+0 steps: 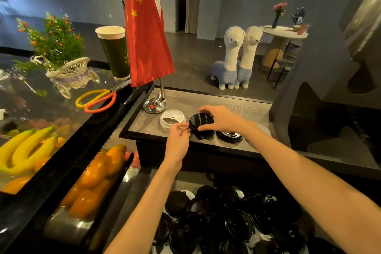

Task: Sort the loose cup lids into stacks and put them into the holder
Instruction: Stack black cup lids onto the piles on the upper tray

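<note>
Both hands are working at a small stack of black lids (201, 125) sitting on the grey wooden table (237, 107). The right hand (221, 118) is reaching over the stack from the far side, its fingers (206, 109) curling round the rim and gripping it. The left hand (177, 140) is coming in from the near side, its fingers (181, 126) pinching the stack's left edge. Just to the left of the stack a white lid (172, 118) is lying flat on the table, and just to the right another black lid (229, 136) is resting partly under the right wrist. Lower down, a heap of loose black lids (233, 222) is lying well below the table. Behind the white lid the chrome base (154, 105) of a red flag (146, 26) is standing on the table.
</note>
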### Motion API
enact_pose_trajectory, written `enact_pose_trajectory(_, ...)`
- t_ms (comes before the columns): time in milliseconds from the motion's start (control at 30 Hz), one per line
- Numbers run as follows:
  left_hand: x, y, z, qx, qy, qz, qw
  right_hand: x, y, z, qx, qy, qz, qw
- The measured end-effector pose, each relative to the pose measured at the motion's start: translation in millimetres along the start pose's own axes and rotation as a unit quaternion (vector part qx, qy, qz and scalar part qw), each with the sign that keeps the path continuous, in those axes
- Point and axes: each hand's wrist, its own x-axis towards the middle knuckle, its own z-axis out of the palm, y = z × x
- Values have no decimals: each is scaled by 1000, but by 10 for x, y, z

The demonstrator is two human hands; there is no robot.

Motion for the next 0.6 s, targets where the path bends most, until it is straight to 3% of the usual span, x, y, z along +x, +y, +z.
enact_pose_trajectory(600,-11,32,-47,60,-30,16,998,-12,-77,118,-45,40,38,997)
